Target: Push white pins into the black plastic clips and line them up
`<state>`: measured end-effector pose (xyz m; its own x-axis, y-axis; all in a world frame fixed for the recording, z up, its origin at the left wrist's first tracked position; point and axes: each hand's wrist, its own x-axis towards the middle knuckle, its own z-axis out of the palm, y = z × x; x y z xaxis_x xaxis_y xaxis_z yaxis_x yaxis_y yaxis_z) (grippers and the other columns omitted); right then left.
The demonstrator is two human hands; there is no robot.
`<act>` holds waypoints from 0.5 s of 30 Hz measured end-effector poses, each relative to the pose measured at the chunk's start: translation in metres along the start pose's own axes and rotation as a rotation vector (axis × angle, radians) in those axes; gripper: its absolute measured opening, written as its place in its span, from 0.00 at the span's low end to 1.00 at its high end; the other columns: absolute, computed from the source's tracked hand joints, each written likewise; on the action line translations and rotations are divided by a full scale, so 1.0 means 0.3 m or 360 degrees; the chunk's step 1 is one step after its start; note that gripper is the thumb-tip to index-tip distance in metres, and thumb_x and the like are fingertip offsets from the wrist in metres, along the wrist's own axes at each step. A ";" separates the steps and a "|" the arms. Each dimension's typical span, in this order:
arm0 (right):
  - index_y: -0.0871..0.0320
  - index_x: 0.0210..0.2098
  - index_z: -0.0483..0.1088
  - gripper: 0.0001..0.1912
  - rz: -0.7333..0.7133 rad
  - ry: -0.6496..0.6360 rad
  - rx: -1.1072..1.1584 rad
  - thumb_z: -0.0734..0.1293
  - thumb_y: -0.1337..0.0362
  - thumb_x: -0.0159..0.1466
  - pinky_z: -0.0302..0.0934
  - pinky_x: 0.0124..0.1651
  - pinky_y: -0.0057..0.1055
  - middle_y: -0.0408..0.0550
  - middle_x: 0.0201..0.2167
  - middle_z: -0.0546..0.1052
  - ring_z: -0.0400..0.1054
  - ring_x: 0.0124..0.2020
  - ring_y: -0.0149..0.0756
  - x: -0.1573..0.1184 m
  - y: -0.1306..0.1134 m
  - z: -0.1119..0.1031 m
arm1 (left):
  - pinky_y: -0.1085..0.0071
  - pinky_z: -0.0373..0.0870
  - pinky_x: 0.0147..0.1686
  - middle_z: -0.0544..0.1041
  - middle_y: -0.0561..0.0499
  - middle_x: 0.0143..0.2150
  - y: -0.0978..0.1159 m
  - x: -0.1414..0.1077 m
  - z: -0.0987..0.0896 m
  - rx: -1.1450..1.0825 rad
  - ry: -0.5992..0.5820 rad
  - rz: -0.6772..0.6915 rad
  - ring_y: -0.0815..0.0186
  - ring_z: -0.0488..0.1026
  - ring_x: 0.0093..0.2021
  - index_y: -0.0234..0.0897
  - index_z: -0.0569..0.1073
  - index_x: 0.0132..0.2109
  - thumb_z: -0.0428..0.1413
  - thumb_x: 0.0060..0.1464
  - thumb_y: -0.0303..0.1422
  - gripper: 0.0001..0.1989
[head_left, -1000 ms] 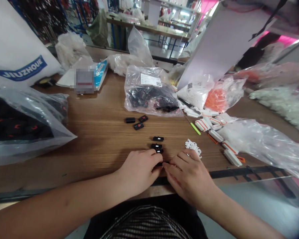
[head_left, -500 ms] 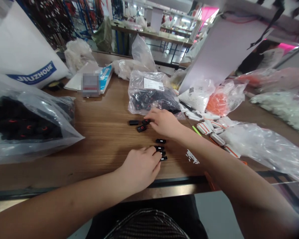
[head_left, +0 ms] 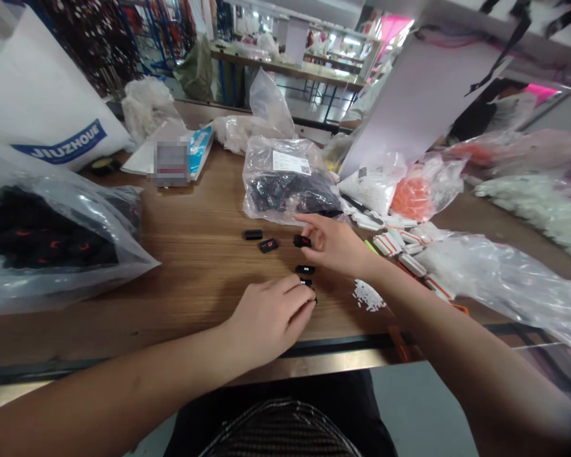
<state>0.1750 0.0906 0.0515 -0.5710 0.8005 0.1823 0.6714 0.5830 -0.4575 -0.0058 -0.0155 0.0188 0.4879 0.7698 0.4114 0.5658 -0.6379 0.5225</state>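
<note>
A person's right hand point(head_left: 335, 246) pinches a small black plastic clip point(head_left: 302, 240) between thumb and forefinger at the surface of a wooden worktop point(head_left: 195, 304); whether the clip is off the wood cannot be told. The left hand point(head_left: 271, 320) lies curled, fingers close together, over the near end of a short line of matching clips point(head_left: 304, 269), though any grip on them is hidden. Two more black clips point(head_left: 269, 245) sit just to the left of the pinched one. Beyond them rests a clear plastic bag of black parts point(head_left: 285, 190) bearing a white label. A larger clear bag of black pieces with red marks point(head_left: 42, 244) lies at left. To the right, loose white bits point(head_left: 367, 296) lie near white-and-orange parts point(head_left: 389, 242), beside a crumpled clear bag point(head_left: 495, 279).
</note>
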 end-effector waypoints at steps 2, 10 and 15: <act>0.53 0.63 0.63 0.33 -0.0073 0.0114 0.0346 0.68 0.70 0.59 0.67 0.42 0.33 0.45 0.40 0.76 0.70 0.34 0.33 -0.109 -0.041 -0.037 | 0.71 0.69 0.32 0.73 0.52 0.35 -0.001 0.003 -0.004 -0.0352 0.0092 -0.0101 0.68 0.72 0.33 0.36 0.73 0.41 0.51 0.65 0.29 0.06; 0.53 0.45 0.68 0.20 -0.0178 0.0341 0.0853 0.69 0.76 0.56 0.67 0.45 0.36 0.45 0.40 0.74 0.71 0.42 0.36 -0.416 -0.157 0.011 | 0.76 0.75 0.28 0.77 0.46 0.47 0.048 -0.010 -0.011 -0.1349 -0.0286 -0.0440 0.67 0.76 0.38 0.39 0.70 0.59 0.52 0.67 0.39 0.17; 0.54 0.43 0.68 0.20 -0.0314 0.0462 0.0559 0.68 0.77 0.54 0.66 0.47 0.39 0.46 0.42 0.74 0.71 0.43 0.36 -0.432 -0.171 0.063 | 0.78 0.76 0.26 0.77 0.46 0.45 0.030 0.006 -0.001 -0.1777 -0.0613 -0.0565 0.68 0.74 0.36 0.40 0.72 0.61 0.52 0.67 0.40 0.19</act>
<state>0.2057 -0.0455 0.0348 -0.4823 0.7145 0.5068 0.3355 0.6851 -0.6466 0.0000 -0.0200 0.0244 0.6942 0.7191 -0.0318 -0.0787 0.1197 0.9897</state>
